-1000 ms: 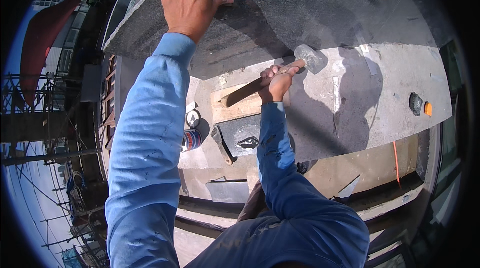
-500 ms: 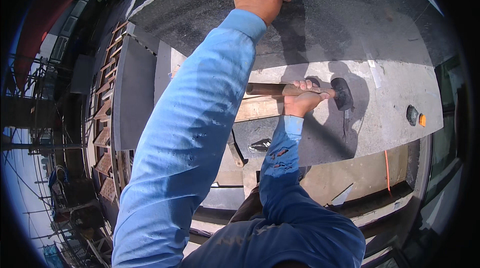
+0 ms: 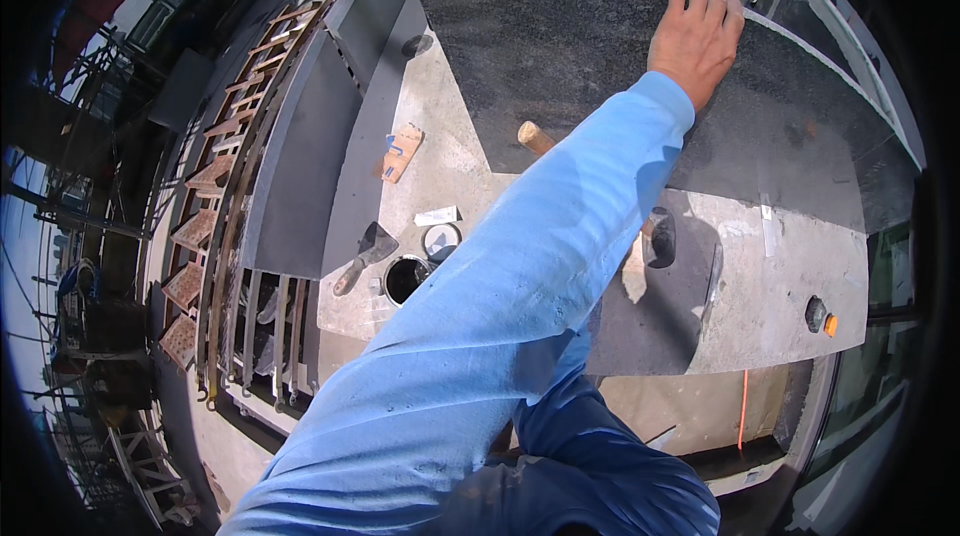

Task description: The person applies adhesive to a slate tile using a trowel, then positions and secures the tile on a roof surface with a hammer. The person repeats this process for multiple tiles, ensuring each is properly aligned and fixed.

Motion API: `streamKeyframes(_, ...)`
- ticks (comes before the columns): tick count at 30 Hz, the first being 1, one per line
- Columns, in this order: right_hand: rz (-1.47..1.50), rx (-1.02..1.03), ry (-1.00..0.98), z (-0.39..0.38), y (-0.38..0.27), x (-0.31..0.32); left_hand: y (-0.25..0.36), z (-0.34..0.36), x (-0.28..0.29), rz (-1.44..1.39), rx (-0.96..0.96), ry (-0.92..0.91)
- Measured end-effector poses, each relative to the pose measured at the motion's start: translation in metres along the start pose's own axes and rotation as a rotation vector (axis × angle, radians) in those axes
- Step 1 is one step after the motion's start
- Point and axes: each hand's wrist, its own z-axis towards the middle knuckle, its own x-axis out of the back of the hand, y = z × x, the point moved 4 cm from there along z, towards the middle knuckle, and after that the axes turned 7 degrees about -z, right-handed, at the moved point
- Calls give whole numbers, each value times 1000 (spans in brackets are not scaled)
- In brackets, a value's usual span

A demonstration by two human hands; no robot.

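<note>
My left hand (image 3: pixel 697 36) grips the top edge of a dark grey stone slab (image 3: pixel 560 46), fingers hooked over its rough pale rim. The slab stands tilted on a pale flat surface (image 3: pixel 780 276). My left forearm crosses the view and hides my right hand. Out from behind that forearm stick the wooden handle end (image 3: pixel 534 139) of a mallet and, on the other side, its black head (image 3: pixel 660 239). The mallet is tilted, and my right arm (image 3: pixel 565 366) runs up behind the left sleeve toward it. Beside the head shows a pale wooden piece (image 3: pixel 634 276).
At left lie a putty knife (image 3: pixel 366 256), a tin of dark stuff (image 3: pixel 405 279), a round lid (image 3: pixel 440 241) and a wooden block (image 3: pixel 400 153). A grey panel (image 3: pixel 310 146) stands beyond them. A black lump and an orange piece (image 3: pixel 831 325) lie at right.
My left hand has shifted right along the slab's edge. The left forearm now covers the right hand, which was seen holding the mallet. The mallet's handle end now points up. More ground at left shows.
</note>
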Motion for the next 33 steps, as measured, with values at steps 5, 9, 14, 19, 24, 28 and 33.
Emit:
streamKeyframes(5,-360,-128,-124,-20,42,7,-15,-4,3,-21,-3,-20)
streamKeyframes(9,-768,-72,-256,-61,-15,49,-19,-12,24,-171,-48,54)
streamKeyframes(14,-1510,-311,-447,-59,-101,78,-86,-137,86,-761,347,204)
streamKeyframes(19,-2436,894,-996,-100,-121,-18,-191,-316,40,-583,1067,-119)
streamKeyframes(24,-2616,1463,-1590,-103,-94,-102,-209,-339,-28,-701,1052,-451)
streamKeyframes(28,-2903,1467,-1691,-67,-89,-140,-197,-360,-69,-741,982,-562)
streamKeyframes(33,-2879,1379,-2214,-58,-71,-153,-194,-373,-72,-718,906,-500)
